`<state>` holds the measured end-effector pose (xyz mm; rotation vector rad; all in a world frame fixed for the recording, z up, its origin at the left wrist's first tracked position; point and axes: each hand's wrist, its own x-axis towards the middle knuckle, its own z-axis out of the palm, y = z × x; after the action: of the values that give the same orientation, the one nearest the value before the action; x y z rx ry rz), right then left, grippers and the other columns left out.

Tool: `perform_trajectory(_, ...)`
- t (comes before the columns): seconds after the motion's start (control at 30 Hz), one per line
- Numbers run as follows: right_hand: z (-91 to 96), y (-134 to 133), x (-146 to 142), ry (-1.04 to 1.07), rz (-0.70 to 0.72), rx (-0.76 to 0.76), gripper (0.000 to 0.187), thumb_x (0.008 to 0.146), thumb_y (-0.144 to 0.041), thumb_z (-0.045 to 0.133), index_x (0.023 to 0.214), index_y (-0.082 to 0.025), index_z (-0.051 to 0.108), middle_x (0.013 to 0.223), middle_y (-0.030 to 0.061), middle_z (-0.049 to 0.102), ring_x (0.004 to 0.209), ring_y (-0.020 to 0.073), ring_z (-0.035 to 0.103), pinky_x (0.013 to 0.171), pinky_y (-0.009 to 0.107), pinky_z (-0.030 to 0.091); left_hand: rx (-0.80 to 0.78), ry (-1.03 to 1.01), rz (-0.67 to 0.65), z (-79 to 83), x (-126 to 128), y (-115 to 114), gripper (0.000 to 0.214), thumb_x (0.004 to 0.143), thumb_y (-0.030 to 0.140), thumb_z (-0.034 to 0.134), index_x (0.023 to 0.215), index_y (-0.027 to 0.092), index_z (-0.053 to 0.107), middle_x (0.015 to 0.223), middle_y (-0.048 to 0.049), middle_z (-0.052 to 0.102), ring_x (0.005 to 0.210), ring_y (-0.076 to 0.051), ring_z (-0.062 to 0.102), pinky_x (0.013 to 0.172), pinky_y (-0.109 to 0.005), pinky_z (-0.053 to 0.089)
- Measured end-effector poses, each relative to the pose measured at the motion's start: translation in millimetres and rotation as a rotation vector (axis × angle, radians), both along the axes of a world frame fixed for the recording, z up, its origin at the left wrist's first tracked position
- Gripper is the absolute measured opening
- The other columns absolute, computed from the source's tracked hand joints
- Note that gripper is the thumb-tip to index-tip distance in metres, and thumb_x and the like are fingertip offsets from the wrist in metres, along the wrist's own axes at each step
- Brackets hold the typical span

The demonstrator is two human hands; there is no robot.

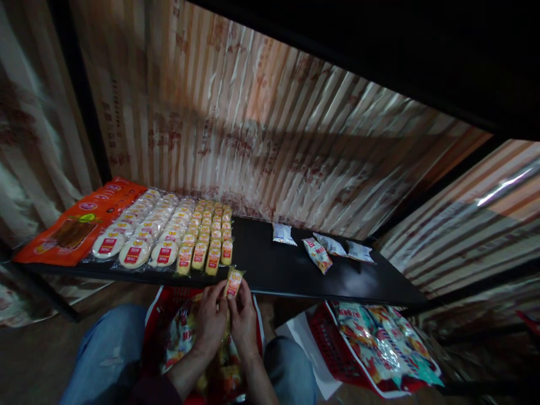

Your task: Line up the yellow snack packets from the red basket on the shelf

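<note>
Between my left hand (212, 315) and my right hand (243, 323), a small yellow wrapped snack bar (233, 282) is held upright at the shelf's front edge. Fingers of both hands close on its lower sides. Just beyond it, rows of the same yellow wrapped snacks (213, 256) stand on the black shelf (265, 264). To their left lie rows of round white wrapped crackers (135, 250) with red labels. Below my hands, a red basket (154, 315) holds more packets, partly hidden by my forearms.
A large orange snack bag (80, 225) lies at the shelf's left end. Several small packets (317, 255) are scattered on the right half. A second red basket (333, 343) full of packets stands at lower right. Striped plastic sheeting (253, 124) hangs behind; a dark upper shelf (379, 50) overhangs.
</note>
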<state>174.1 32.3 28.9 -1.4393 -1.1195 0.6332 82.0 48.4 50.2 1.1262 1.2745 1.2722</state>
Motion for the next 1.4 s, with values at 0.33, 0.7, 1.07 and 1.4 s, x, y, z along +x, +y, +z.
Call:
perform_trajectory(0.33,6.3,56.0,12.6,-0.074,0.021,0.080,0.048,0.087,-0.039,0.051,0.130,-0.018,0.051,0.129,0.0118,0.058,0.117,0.0224,0.056,0.101,0.037,0.042,0.029,-0.023,-0.065,14.6,10.9,26.3,0.040,0.071,0.007,0.051,0.106,0.020,0.064,0.124,-0.0090,0.059,0.120,-0.024,0.051,0.110,-0.040,0.032)
perform_trajectory(0.7,-20.1,75.6,12.3,-0.206,-0.114,0.036,0.047,0.082,-0.028,0.046,0.127,-0.017,0.054,0.127,0.0118,0.059,0.115,0.0226,0.055,0.100,0.039,0.042,0.020,-0.111,-0.017,0.5,13.9,37.9,0.039,0.067,0.005,0.057,0.101,0.022,0.068,0.124,-0.0078,0.061,0.123,-0.025,0.050,0.112,-0.042,0.028)
perform_trajectory(1.07,-27.8,80.5,14.3,-0.297,-0.089,0.013,0.049,0.079,-0.028,0.047,0.126,-0.016,0.055,0.122,0.0118,0.062,0.113,0.0244,0.055,0.099,0.041,0.043,0.259,0.174,-0.194,-20.1,5.6,31.2,0.044,0.083,0.024,0.047,0.127,0.021,0.056,0.141,-0.0084,0.048,0.132,-0.023,0.041,0.115,-0.041,0.026)
perform_trajectory(1.4,-8.3,72.0,19.0,-0.288,0.016,0.028,0.040,0.084,-0.025,0.048,0.123,-0.018,0.058,0.120,0.0115,0.063,0.112,0.0226,0.057,0.099,0.040,0.044,0.522,0.428,-0.309,-47.0,-0.2,31.4,0.052,0.087,0.011,0.032,0.137,0.018,0.043,0.148,-0.0114,0.037,0.139,-0.020,0.029,0.113,-0.042,0.031)
